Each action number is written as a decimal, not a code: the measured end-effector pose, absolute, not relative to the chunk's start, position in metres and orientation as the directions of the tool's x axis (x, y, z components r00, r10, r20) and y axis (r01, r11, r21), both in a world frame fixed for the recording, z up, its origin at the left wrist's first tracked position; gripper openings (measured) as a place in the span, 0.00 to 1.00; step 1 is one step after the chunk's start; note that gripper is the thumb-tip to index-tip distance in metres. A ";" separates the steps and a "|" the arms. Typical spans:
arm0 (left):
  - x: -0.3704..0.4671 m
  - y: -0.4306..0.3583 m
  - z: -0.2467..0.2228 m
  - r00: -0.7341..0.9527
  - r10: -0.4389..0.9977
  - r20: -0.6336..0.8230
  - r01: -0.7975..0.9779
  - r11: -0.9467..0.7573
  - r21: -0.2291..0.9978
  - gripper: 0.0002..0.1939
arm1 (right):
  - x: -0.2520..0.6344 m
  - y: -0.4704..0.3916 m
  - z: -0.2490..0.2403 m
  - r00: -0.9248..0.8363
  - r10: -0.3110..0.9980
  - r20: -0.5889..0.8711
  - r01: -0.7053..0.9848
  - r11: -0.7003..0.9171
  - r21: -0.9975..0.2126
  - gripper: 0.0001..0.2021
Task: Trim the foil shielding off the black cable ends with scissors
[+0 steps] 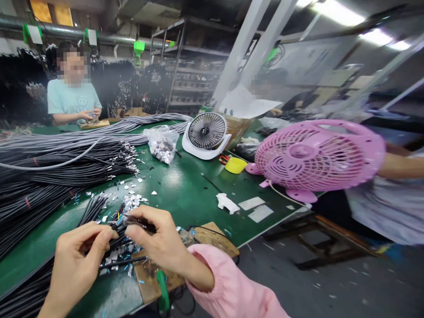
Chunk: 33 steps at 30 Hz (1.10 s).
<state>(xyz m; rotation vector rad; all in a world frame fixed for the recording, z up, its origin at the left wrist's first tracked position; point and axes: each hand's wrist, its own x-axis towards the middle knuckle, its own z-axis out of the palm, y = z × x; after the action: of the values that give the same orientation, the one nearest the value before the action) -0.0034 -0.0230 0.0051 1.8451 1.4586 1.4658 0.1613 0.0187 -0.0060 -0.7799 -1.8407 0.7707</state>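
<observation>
My left hand (76, 261) is closed in a pinch on the end of a black cable, low on the left of the green table. Right beside it, my right hand (162, 237) has its thumb and fingers closed round a dark, flat, slightly shiny thing, whose kind I cannot make out. Thin coloured wires (120, 215) stick up between the two hands. Under them lie scraps of silver foil (133, 201) and small blue bits. More black cables (25, 288) run below my left wrist. A wooden board (214, 237) lies beneath my right hand.
Bundles of black cable (59, 178) and grey cable (127, 125) cover the left. Farther back are a plastic bag (163, 144), a white fan (207, 133), yellow tape (236, 165) and a pink fan (319, 157). One person sits opposite; another is at right.
</observation>
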 end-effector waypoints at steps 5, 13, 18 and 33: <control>-0.004 -0.023 -0.005 -0.045 0.763 0.645 0.607 -0.492 0.624 0.06 | 0.159 0.022 -0.011 -0.358 0.736 0.575 0.142 0.651 -0.745 0.11; -0.014 -0.011 0.003 0.100 0.845 0.525 0.473 -0.505 0.722 0.13 | 0.156 0.024 -0.007 -0.508 0.803 0.313 -0.182 0.256 -0.950 0.16; -0.012 -0.009 0.004 0.039 0.894 0.447 0.330 -0.434 0.838 0.15 | 0.149 0.020 -0.002 -0.542 0.839 0.047 -0.305 -0.144 -0.941 0.18; -0.008 0.001 -0.006 -0.089 0.972 0.216 0.163 -0.200 0.966 0.22 | 0.178 0.042 0.018 0.054 0.986 0.158 -0.463 0.165 -0.871 0.23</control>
<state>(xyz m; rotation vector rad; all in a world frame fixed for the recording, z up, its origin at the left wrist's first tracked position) -0.0076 0.0007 -0.0062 1.4295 1.2972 1.3697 0.1782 0.0424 0.0175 -0.7392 -0.9130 1.2688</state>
